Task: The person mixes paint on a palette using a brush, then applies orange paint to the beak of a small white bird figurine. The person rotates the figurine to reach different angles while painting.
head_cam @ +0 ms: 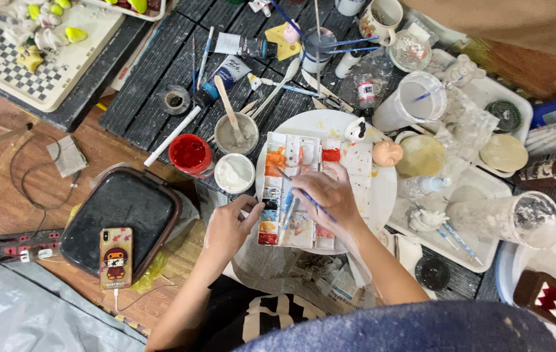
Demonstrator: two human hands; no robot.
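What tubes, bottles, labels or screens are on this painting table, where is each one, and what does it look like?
Paint tube: upper middle, blue and white, lying slanted.
Second tube: above it, white with a dark end.
Small bottle: right of centre, clear, red-and-white label.
Brown bottle: far right, lying down, pale label.
Phone: lower left on a dark case, back up, cartoon cover.

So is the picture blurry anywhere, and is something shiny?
Head view: even, soft light, weak shadows; the right hand holding the thin blue paintbrush is slightly smeared; glare gleams on the glossy round red paint pot; the big blue-grey shape along the bottom edge is out of focus.
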